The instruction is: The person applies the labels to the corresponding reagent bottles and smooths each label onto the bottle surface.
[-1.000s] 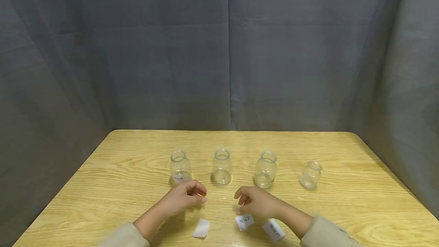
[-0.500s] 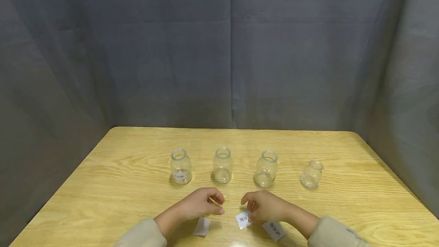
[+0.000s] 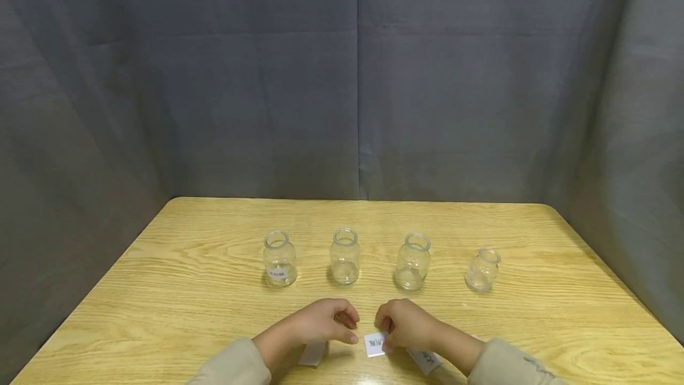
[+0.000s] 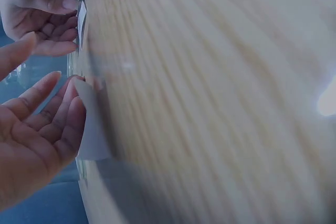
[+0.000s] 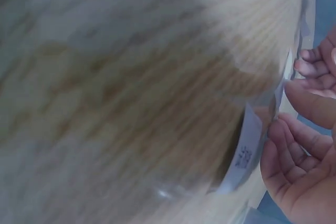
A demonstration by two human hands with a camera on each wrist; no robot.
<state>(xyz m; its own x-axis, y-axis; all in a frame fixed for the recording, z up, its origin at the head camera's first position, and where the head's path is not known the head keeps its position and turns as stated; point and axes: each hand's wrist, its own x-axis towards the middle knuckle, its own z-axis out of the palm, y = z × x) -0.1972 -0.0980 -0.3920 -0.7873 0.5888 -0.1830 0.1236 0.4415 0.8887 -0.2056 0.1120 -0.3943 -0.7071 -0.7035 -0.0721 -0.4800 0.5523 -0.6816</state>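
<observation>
While the right hand has its fingers curled at a printed label on the bench, can't tell if it's pinched; left hand loosely curved, empty, near it. Glass jars stand beyond.

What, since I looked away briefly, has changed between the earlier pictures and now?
The left hand moved right, toward the right hand, clear of the leftmost jar. The right hand shifted slightly right; its thumb is now at the right end of the middle label, which has turned straighter. Whether it grips is unclear. All four jars stayed put.
</observation>
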